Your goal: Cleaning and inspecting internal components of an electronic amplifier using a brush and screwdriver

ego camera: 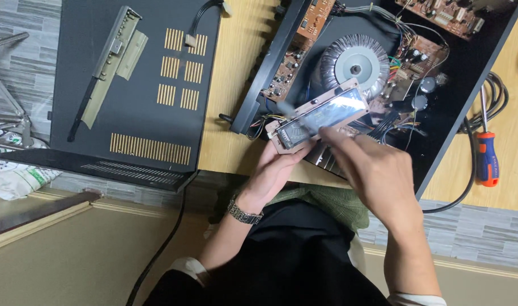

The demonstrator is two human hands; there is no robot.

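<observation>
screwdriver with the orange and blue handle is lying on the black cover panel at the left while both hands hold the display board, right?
Not quite. In the head view the screwdriver lies on the wooden table at the right, beside the open chassis, not on the black cover panel. The left hand and right hand do hold the display board.

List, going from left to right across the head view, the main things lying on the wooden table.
Black ventilated cover panel with a long metal strip lying on it → display board held by the left hand and right hand → ring-shaped transformer in the open chassis → orange-handled screwdriver.
</observation>
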